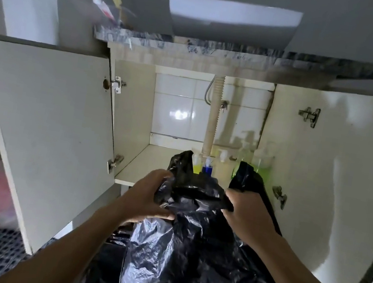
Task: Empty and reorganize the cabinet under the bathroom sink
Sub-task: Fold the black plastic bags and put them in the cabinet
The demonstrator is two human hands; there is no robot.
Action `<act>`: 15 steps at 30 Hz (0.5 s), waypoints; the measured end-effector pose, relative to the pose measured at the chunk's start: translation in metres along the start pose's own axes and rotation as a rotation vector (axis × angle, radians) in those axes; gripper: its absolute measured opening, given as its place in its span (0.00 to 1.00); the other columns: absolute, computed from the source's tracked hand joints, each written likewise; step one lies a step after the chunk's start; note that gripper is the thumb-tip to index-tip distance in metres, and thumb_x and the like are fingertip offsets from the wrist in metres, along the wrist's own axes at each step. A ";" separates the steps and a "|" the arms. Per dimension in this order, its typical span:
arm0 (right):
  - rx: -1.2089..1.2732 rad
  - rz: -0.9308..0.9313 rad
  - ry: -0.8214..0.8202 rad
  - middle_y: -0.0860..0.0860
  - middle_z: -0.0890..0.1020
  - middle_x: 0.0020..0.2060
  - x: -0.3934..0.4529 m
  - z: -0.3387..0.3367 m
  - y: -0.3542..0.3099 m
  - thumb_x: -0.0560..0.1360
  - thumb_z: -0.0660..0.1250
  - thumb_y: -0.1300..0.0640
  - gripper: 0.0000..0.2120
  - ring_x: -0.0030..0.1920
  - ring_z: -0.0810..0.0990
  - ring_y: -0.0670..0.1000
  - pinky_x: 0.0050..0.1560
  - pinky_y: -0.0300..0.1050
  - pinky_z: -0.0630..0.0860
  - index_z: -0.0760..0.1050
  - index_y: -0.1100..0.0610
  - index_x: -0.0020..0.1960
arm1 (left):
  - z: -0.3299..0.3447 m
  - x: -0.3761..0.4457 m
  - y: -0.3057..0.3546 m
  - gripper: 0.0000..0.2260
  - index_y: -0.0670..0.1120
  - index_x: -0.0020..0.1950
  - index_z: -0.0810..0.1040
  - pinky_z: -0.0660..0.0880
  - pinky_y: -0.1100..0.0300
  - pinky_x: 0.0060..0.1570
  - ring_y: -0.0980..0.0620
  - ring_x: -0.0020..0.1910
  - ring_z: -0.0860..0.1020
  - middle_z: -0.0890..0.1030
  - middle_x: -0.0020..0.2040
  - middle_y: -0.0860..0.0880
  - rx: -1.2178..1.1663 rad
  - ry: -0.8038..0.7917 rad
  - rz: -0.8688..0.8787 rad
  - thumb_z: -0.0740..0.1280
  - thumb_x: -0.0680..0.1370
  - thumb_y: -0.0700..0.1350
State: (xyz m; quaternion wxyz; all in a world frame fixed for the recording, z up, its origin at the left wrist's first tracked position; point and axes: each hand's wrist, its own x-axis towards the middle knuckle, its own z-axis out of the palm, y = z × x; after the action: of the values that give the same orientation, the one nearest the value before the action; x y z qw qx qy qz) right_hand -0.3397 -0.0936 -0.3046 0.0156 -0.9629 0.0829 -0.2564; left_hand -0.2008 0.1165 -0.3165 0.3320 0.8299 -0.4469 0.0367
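A crinkled black plastic bin bag [197,243] is held in front of the open white under-sink cabinet [131,164]; its bunched top is gripped by the left hand [145,199] and right hand [249,215], fingers closed on it. Green-filled clear pump bottles [260,167] are seen behind, at the cabinet's right.

Two cabinet doors [40,130] stand open, with two hinges [308,116] showing on each. One drain pipe [213,118] drops inside. Right of that pipe stand two green-filled pump bottles [262,164]; at its foot, one yellow bottle [197,164], one blue [207,167]. One black bag [193,237], two hands [145,196].
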 end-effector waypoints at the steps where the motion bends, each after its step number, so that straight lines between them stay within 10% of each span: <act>1: -0.003 -0.027 0.018 0.47 0.66 0.26 0.000 0.000 -0.001 0.71 0.67 0.61 0.13 0.31 0.71 0.53 0.38 0.40 0.61 0.63 0.55 0.35 | -0.003 0.000 0.005 0.41 0.51 0.72 0.62 0.62 0.74 0.55 0.58 0.61 0.69 0.68 0.68 0.54 -0.024 0.012 0.032 0.80 0.64 0.50; 5: 0.012 -0.121 0.034 0.44 0.68 0.29 0.000 -0.001 -0.010 0.66 0.69 0.65 0.09 0.33 0.73 0.51 0.50 0.45 0.69 0.69 0.55 0.36 | -0.009 0.003 0.031 0.47 0.59 0.75 0.55 0.59 0.81 0.55 0.70 0.57 0.67 0.65 0.63 0.68 -0.060 -0.059 0.129 0.80 0.64 0.51; 9: 0.011 -0.177 0.078 0.46 0.73 0.28 0.002 0.001 -0.022 0.63 0.70 0.64 0.08 0.33 0.75 0.53 0.50 0.43 0.68 0.73 0.56 0.37 | -0.002 0.007 0.025 0.49 0.55 0.77 0.52 0.64 0.63 0.57 0.56 0.58 0.70 0.74 0.66 0.50 0.065 -0.200 0.041 0.79 0.64 0.51; 15: 0.018 -0.176 0.057 0.48 0.78 0.32 -0.001 0.002 -0.018 0.64 0.69 0.61 0.06 0.36 0.79 0.53 0.51 0.46 0.69 0.74 0.56 0.39 | 0.005 0.006 0.007 0.23 0.52 0.61 0.78 0.74 0.61 0.52 0.50 0.49 0.80 0.84 0.50 0.49 0.379 -0.257 -0.035 0.75 0.68 0.56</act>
State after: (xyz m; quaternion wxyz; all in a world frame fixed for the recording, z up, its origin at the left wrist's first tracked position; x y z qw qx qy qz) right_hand -0.3366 -0.0760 -0.3052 -0.0008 -0.9586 -0.0039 -0.2848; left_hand -0.2037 0.1067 -0.3148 0.1113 0.8829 -0.4561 0.0081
